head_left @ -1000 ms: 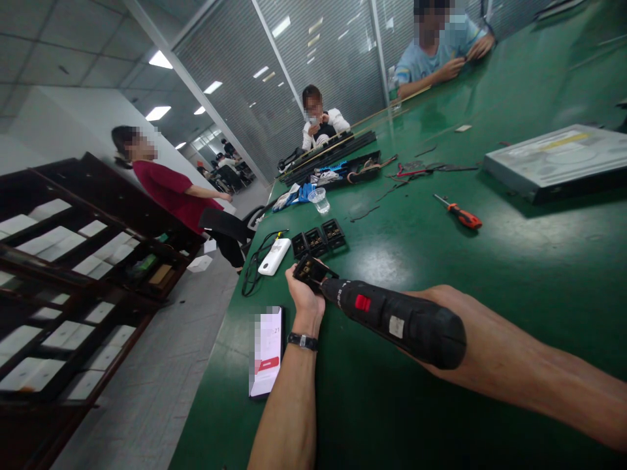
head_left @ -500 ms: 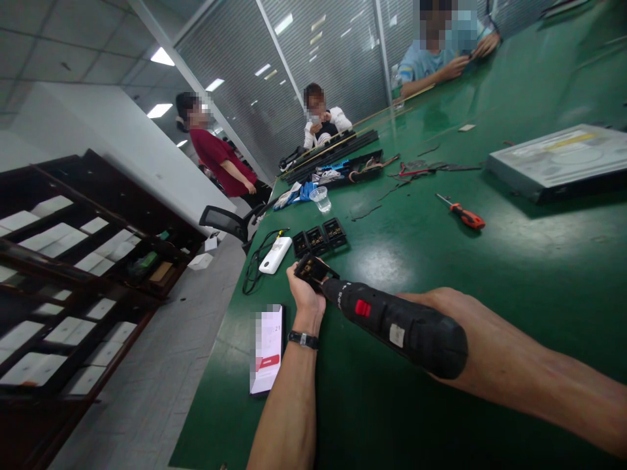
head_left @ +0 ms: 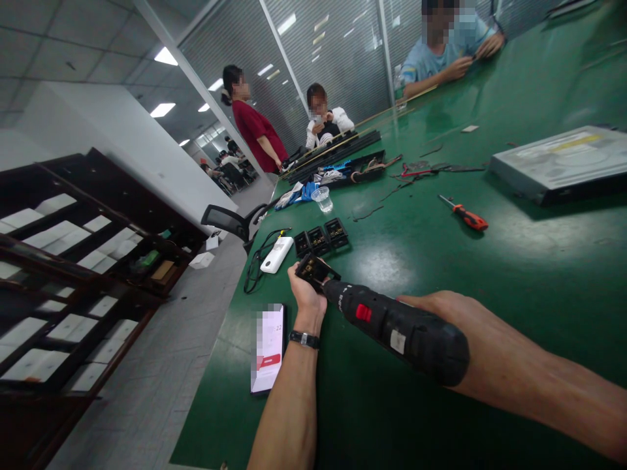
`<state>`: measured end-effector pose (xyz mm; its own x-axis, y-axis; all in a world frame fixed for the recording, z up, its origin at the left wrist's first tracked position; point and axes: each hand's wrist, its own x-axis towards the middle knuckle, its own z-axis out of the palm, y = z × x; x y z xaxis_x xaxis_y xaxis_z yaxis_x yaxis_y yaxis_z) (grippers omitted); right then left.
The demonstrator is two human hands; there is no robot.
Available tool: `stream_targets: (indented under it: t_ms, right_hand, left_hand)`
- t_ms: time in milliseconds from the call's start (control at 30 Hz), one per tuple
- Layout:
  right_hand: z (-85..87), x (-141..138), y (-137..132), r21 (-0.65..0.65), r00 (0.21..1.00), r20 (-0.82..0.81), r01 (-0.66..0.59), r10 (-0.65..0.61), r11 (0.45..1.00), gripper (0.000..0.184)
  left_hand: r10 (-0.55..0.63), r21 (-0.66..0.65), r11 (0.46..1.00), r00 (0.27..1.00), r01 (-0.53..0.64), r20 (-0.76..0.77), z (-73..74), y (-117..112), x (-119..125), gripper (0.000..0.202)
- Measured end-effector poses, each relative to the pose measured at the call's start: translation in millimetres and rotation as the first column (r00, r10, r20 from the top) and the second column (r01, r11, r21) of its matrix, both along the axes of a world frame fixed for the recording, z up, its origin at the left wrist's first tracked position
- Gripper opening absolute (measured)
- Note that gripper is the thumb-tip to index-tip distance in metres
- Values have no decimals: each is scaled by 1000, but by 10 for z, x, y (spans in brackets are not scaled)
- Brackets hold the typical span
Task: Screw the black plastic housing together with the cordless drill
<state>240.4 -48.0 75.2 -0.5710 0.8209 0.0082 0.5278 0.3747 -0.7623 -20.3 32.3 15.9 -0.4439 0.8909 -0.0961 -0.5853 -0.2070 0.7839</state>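
Observation:
My left hand (head_left: 307,295) is closed around a black plastic socket housing (head_left: 308,266) with brass-coloured metal parts inside. In my right hand (head_left: 458,313) is a black cordless drill (head_left: 396,326) with a red switch on top. The drill's front end reaches the housing; the bit's tip is mostly hidden, so exact contact cannot be made out. My right fingers are largely hidden behind the drill body. Just beyond my left hand stand several similar black housings (head_left: 321,239) in a row. A white power bank (head_left: 277,254) with a black cable lies left of them.
A lit phone (head_left: 268,349) lies left of my left forearm. Farther off are a clear plastic cup (head_left: 322,198), blue-white gloves (head_left: 306,191), a red-black screwdriver (head_left: 469,217), pliers (head_left: 421,171) and a metal disc drive (head_left: 563,160). Other people are around the green table (head_left: 533,274).
The person in red has moved right, toward the table's far end. My hands, the drill and the housing keep nearly the same position, with a slight shift of the view.

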Motion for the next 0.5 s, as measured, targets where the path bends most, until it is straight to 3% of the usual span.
stream_targets:
  t_ms: [233,500]
  right_hand:
    - [19,-2,11,-40,998,62,-28,30,999,3]
    - [13,-6,-20,8,995,94,-28,27,1000,8]
  left_hand:
    - [10,-14,1000,1000,-10,-2,7,11,2,28]
    - [13,-63,998,999,-15,-36,50,-13,22,32]
